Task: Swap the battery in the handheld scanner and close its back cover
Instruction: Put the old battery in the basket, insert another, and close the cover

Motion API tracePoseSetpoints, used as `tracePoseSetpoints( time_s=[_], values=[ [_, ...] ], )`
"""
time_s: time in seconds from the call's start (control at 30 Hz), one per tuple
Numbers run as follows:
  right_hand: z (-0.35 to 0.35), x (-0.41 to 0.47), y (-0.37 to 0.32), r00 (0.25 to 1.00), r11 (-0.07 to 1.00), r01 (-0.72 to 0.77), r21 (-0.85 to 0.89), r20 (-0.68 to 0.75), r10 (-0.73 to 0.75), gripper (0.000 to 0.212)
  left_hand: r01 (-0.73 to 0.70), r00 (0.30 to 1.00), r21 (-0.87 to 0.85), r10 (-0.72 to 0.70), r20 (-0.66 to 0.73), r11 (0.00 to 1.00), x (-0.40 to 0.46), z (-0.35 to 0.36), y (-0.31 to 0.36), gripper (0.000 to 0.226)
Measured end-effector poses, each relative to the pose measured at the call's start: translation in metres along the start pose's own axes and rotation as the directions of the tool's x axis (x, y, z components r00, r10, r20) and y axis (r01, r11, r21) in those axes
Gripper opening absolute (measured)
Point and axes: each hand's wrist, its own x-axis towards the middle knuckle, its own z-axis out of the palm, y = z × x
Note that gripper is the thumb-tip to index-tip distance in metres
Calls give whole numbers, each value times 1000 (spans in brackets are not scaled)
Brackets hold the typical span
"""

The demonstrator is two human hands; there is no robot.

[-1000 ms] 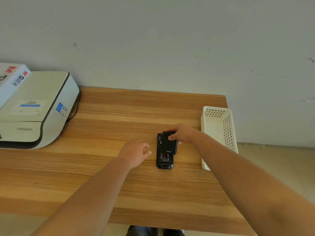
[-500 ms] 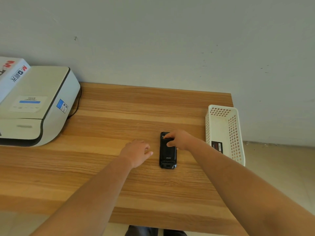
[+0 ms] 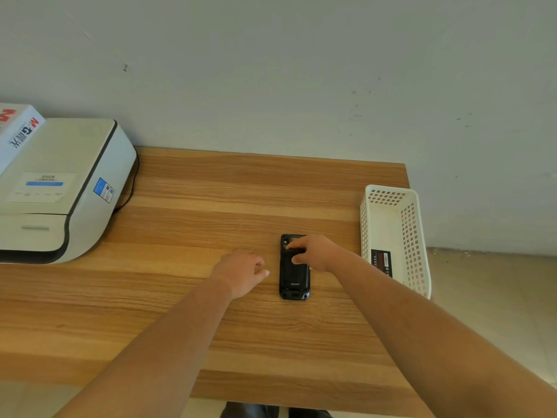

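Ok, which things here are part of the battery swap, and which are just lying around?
Job: scanner, back cover on; right hand pressing it; left hand beside it; battery in basket.
Lying about: printer, box.

Left hand [image 3: 241, 271] loosely curled; right hand [image 3: 316, 251] fingers seemingly pressing down.

I count one handheld scanner [image 3: 294, 276] lying on one wooden table [image 3: 211, 312], two bare hands, the left hand [image 3: 241, 271] and the right hand [image 3: 315, 251], one white perforated basket [image 3: 413, 236] holding one battery [image 3: 381, 262], one white printer [image 3: 54, 188], and one box [image 3: 16, 128] on it.
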Motion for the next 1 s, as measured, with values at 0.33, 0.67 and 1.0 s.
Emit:
tracePoseSetpoints(
  time_s=[0.33, 0.67, 1.0],
  values=[
    [7, -2, 4, 1000, 1000, 7, -23, -10, -7, 46, 15, 1000, -5, -15, 10, 1000, 3, 1, 5, 41],
    [23, -5, 10, 988, 979, 54, -195, -134, -81, 46, 8, 1000, 6, -8, 4, 1000, 8, 1, 9, 39],
    [44, -8, 23, 926, 933, 86, -350, -317, -204, 45, -20, 999, 45, 19, 26, 999, 16, 8, 15, 41]
  ],
)
